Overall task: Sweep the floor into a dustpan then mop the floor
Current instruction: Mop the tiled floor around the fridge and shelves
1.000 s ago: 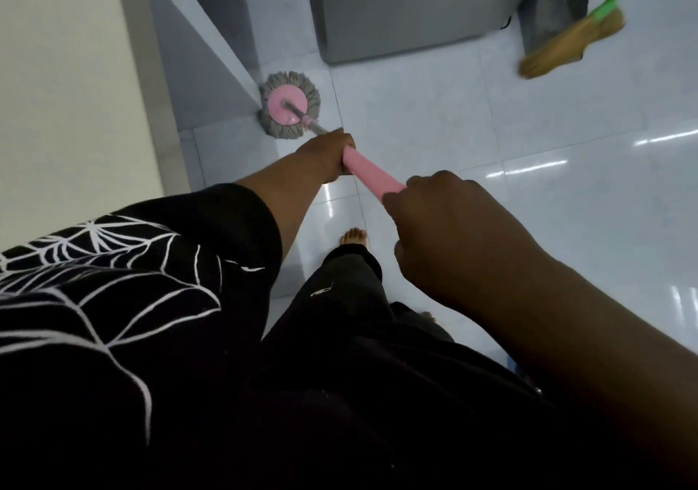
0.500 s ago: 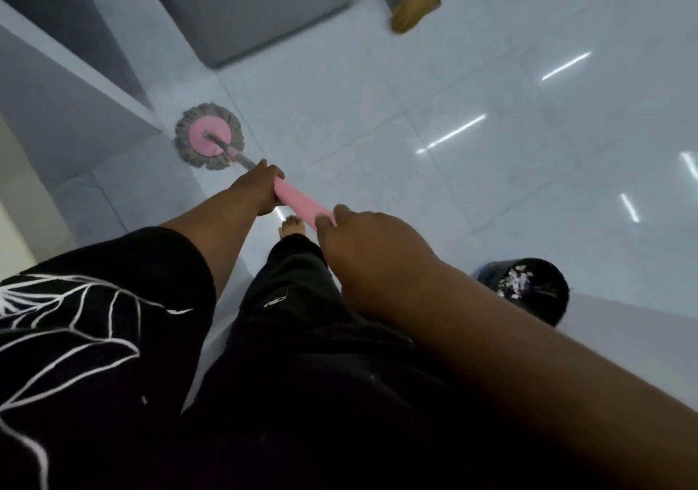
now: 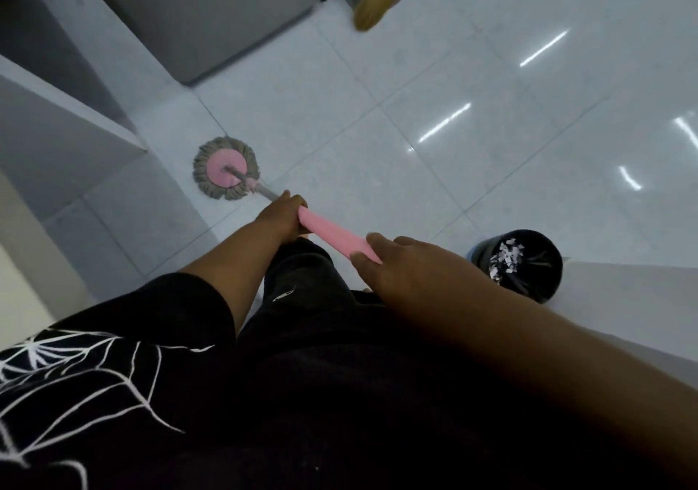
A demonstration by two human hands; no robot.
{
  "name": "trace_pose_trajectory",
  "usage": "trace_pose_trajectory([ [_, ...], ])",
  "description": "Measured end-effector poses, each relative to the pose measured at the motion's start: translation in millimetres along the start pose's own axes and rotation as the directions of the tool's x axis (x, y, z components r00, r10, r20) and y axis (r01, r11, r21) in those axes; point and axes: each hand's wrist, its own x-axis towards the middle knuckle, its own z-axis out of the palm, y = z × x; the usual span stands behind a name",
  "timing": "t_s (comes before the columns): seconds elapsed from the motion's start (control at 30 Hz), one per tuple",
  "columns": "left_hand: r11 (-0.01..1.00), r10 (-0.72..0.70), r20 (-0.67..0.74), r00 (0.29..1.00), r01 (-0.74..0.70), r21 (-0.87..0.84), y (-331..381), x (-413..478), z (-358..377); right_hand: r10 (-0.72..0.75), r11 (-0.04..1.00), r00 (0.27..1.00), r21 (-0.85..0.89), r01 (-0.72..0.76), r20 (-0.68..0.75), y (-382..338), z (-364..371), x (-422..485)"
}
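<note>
Mop (image 3: pixel 226 173): probably light; stiff pole, soft head
Grip: left hand (image 3: pixel 281 217), right hand (image 3: pixel 411 266) wrapped round pink handle (image 3: pixel 332 234); apart

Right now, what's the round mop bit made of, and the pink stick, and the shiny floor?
The mop head has a grey fringe that looks like soft yarn strands, round a smooth pink disc, probably plastic. The handle looks like smooth pink plastic, evenly coloured. The floor looks like glossy glazed tile: thin grout lines and bright light streaks.
</note>
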Motion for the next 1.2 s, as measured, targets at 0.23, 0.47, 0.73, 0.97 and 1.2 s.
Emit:
trace_pose_trajectory([
  [0.23, 1.000, -0.029, -0.019, 0.999, 0.029, 0.006, -23.3, 29.3, -40.0, -0.004, 1.000, 1.000, -0.011, 0.004, 0.019, 8.9, -33.4, 55.5],
  [0.47, 0.992, -0.104, -0.026, 0.994, 0.105, 0.065, -96.4, 78.9, -108.0, -0.031, 0.999, 0.999, 0.004, 0.032, -0.031, -1.9, -75.4, 146.3],
  [0.73, 0.974, -0.193, -0.087, 0.977, 0.201, 0.105, -122.4, 114.3, -149.0, -0.002, 1.000, 0.995, 0.010, 0.003, -0.104, 7.8, -98.2, 201.8],
  [0.97, 0.970, -0.169, -0.064, 0.984, 0.178, 0.166, -79.6, 99.4, -125.7, 0.009, 0.999, 0.992, 0.049, -0.002, -0.129, 17.6, -78.1, 160.4],
  [1.2, 0.980, -0.089, -0.031, 0.996, 0.093, 0.178, -10.3, 66.8, -69.9, 0.098, 0.994, 0.990, 0.064, -0.092, -0.097, 16.9, -45.4, 75.0],
])
